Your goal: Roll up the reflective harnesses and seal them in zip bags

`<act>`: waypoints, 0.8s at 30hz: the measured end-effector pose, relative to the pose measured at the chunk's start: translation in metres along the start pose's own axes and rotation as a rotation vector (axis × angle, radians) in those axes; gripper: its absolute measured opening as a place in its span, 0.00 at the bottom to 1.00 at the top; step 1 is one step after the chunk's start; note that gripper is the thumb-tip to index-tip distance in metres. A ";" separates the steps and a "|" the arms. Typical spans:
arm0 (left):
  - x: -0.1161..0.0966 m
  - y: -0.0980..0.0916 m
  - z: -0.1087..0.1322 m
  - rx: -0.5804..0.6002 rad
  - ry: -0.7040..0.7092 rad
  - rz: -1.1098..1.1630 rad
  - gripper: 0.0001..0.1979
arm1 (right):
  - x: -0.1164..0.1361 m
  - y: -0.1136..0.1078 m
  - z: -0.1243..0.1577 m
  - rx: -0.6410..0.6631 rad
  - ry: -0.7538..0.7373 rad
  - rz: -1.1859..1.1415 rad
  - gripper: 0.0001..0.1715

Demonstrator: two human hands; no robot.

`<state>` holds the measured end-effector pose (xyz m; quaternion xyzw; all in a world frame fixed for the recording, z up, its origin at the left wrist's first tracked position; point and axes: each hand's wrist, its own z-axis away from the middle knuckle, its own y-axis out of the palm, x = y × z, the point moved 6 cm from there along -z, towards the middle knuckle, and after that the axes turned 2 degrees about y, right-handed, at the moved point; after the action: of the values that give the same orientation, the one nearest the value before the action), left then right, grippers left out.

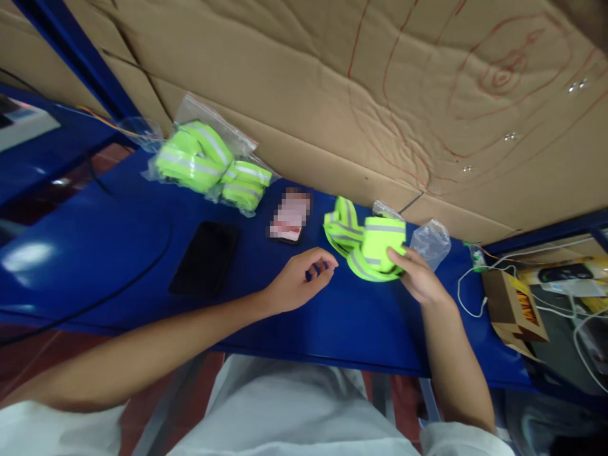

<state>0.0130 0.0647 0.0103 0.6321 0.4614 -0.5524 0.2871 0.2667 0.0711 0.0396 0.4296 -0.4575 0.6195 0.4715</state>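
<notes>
My right hand (pixel 418 273) grips a folded neon-yellow reflective strap (pixel 384 237) with grey stripes, thumb on top and the other fingers hidden behind it. The strap's looser loops (pixel 342 221) spread to its left. My left hand (pixel 304 278) hovers above the blue table just left of the strap, apart from it. Its fingers are loosely curled with a gap showing between them, and I see nothing held there.
Clear bags with more neon straps (pixel 192 158) lie at the back left. A lit phone (pixel 289 215) and a dark tablet-like slab (pixel 204 258) rest on the blue table (pixel 304 335). A crumpled plastic bag (pixel 431 244), white cable (pixel 463 301) and open cardboard box (pixel 506 310) are at right. Cardboard (pixel 285 82) walls the back.
</notes>
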 end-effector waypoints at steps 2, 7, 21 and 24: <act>-0.005 0.003 0.002 0.054 0.048 0.010 0.09 | -0.005 -0.023 0.029 -0.109 -0.003 -0.084 0.25; -0.010 0.013 0.007 0.151 0.079 0.116 0.14 | -0.012 -0.026 0.051 -0.147 -0.090 -0.001 0.32; 0.010 0.019 0.001 0.208 -0.223 0.349 0.31 | 0.021 0.069 0.054 -0.047 -0.819 0.761 0.16; 0.008 0.006 -0.003 0.051 -0.139 0.303 0.28 | 0.016 0.070 0.063 -0.135 -0.923 0.734 0.07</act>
<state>0.0198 0.0668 0.0026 0.6620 0.3257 -0.5566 0.3819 0.2019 0.0038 0.0570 0.4372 -0.7724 0.4606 0.0051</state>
